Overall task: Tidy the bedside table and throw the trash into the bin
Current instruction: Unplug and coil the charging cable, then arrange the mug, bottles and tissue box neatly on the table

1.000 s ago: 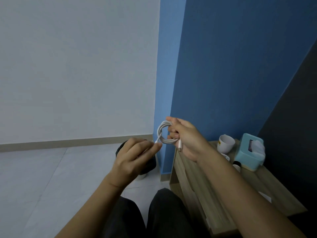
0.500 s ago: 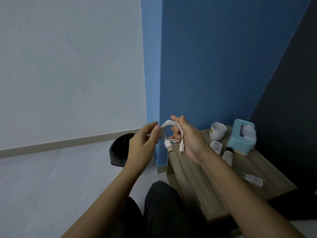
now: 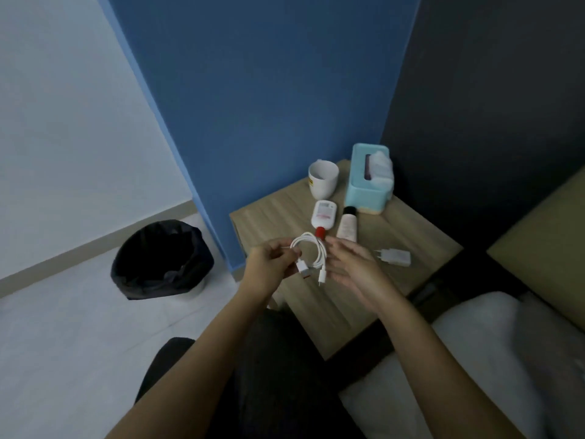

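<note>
A coiled white charging cable (image 3: pixel 311 253) hangs above the near-left part of the wooden bedside table (image 3: pixel 272 213), its two plugs dangling. My left hand (image 3: pixel 269 264) pinches the coil's left side. My right hand (image 3: pixel 351 264) is just right of the coil with fingers spread, not gripping it. On the table lie a white bottle with a red cap (image 3: pixel 323 217), a pale tube with a black cap (image 3: pixel 347 226) and a white charger plug (image 3: pixel 394 256). A black-lined bin (image 3: pixel 161 259) stands on the floor left of the table.
A white cup (image 3: pixel 323 180) and a teal tissue box (image 3: pixel 368 179) stand at the table's back, against the blue wall. A bed with white bedding (image 3: pixel 474 359) lies to the right. My dark-clothed knees (image 3: pixel 269 375) are below the hands.
The view has tilted down and right, showing the whole table and the bed. The coil passed from my right hand's grip to my left hand's pinch, and my right hand opened.
</note>
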